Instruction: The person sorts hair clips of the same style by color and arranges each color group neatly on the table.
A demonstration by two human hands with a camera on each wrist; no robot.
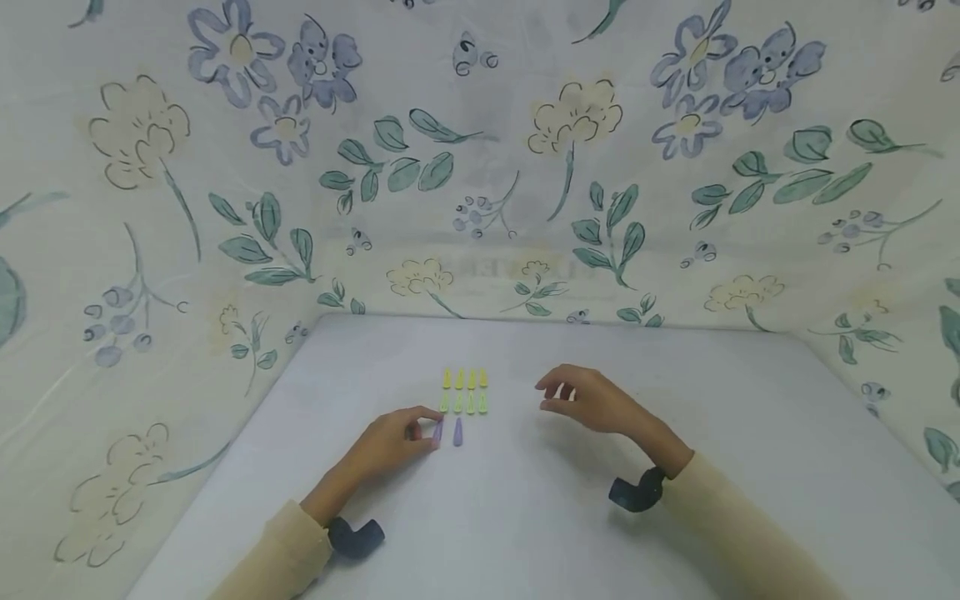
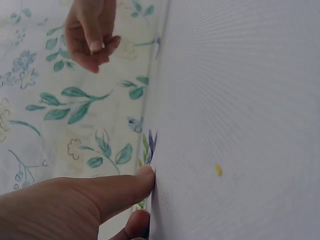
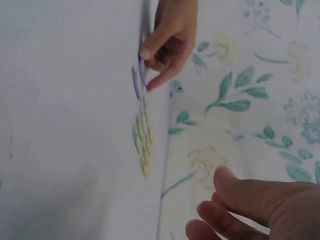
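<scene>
Small tapered hair clips lie on the white table in rows. Several yellow clips (image 1: pixel 471 379) form the far row, and several light green clips (image 1: pixel 470 404) sit just nearer. At the near left, my left hand (image 1: pixel 388 439) pinches a purple hair clip (image 1: pixel 438 431) between thumb and fingers, down at the tabletop. Just right of it lies another purple clip (image 1: pixel 458 432). My right hand (image 1: pixel 591 400) hovers to the right of the rows, fingers loosely bent and holding nothing. In the left wrist view, the thumb (image 2: pixel 135 182) hides most of the held clip.
The white table (image 1: pixel 720 500) runs back to a hanging floral sheet (image 1: pixel 495 167), which also rises along both sides. A dark band piece sits at each wrist, one left (image 1: pixel 356 539) and one right (image 1: pixel 636 492). A tiny yellow spot (image 2: pixel 218 170) shows on the tabletop.
</scene>
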